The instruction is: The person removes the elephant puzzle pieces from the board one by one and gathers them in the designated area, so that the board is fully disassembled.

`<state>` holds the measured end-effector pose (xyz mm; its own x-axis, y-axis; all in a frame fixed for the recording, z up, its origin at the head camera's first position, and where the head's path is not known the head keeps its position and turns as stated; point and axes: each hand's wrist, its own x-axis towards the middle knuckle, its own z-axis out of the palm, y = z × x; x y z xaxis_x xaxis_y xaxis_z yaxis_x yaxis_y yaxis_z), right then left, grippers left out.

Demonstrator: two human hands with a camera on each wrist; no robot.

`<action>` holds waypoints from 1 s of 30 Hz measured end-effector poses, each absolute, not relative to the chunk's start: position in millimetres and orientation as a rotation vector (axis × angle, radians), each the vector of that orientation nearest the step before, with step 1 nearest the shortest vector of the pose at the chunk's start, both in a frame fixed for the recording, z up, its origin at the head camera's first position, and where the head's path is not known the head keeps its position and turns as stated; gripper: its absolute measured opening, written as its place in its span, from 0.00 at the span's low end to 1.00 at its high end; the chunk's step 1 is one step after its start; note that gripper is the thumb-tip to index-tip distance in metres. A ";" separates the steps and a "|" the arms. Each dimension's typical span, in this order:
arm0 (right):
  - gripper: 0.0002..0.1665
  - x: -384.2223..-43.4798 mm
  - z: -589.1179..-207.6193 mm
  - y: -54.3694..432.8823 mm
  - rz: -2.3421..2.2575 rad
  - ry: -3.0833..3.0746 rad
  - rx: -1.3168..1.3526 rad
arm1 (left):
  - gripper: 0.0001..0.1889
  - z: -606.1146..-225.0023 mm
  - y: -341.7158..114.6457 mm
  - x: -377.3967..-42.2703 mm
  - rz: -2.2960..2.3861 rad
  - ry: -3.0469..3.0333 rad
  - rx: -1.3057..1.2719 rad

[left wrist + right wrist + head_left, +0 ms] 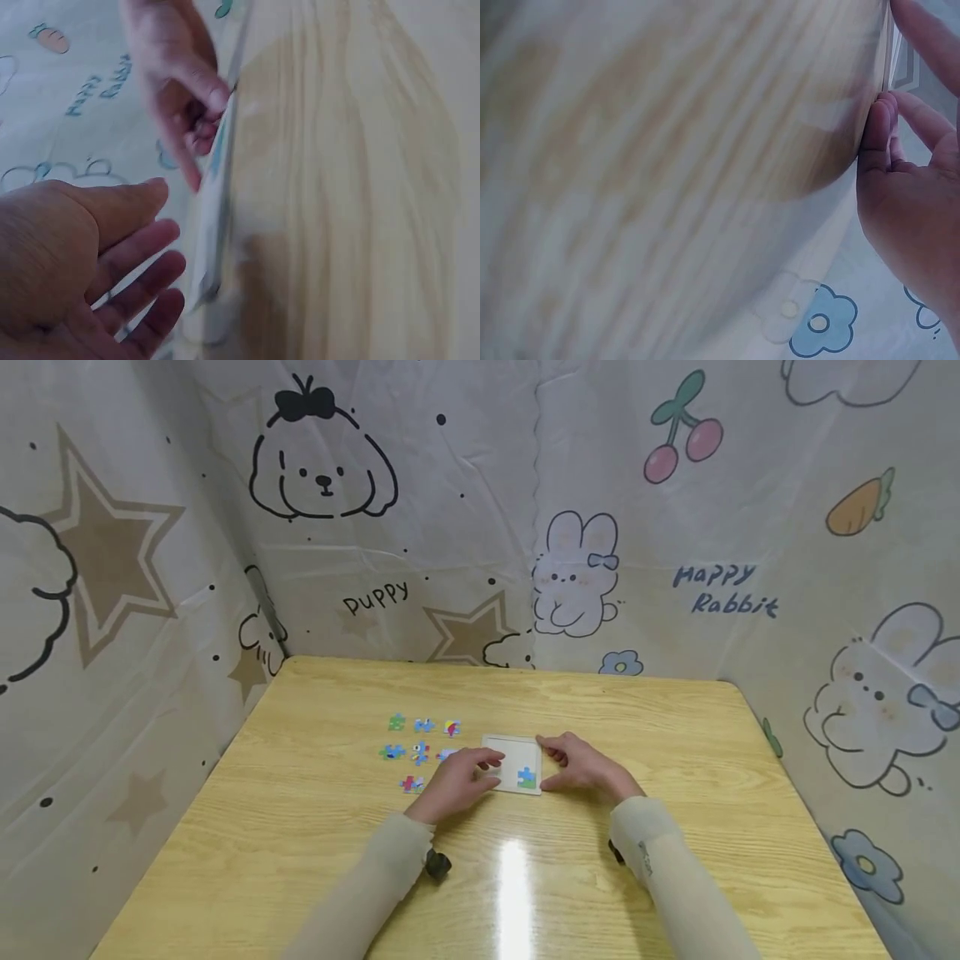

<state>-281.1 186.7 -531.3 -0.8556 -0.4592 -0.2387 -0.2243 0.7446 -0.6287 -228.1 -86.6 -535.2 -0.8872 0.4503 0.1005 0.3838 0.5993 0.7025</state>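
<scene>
A shallow white puzzle tray [512, 749] lies on the table, one blue-and-green jigsaw piece [527, 778] in its near right corner. My right hand [585, 766] holds the tray's right side, thumb at the near corner and index finger at the far one. Over the tray's left edge hovers my left hand [457, 781], its fingers loosely bent and apart from the thumb. Nothing sits between those fingers in the left wrist view, where the left hand [90, 262] is beside the tray seen edge-on [214, 217].
Left of the tray several loose jigsaw pieces lie in rough rows, among them a green piece [397, 722], a yellow-and-red piece [452, 727] and a red-and-blue piece [411, 784]. A printed curtain [465, 527] encloses the wooden table [300, 860] at its back and sides.
</scene>
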 end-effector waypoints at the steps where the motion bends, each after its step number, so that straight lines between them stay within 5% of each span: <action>1: 0.53 -281.6 -531.3 186.7 -0.850 2.565 -0.527 | 0.21 -536.8 -80.7 -230.2 1.149 2.744 0.710; 30: 0.53 -280.9 -528.8 187.0 -0.857 2.560 -0.618 | 0.20 -547.6 -38.1 -239.6 1.183 2.740 0.651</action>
<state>-280.9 187.0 -528.8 -0.8356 -0.5106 -0.2028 -0.2857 0.7191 -0.6335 -239.6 -38.1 -547.6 -0.9056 0.4152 0.0865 0.3476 0.6100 0.7121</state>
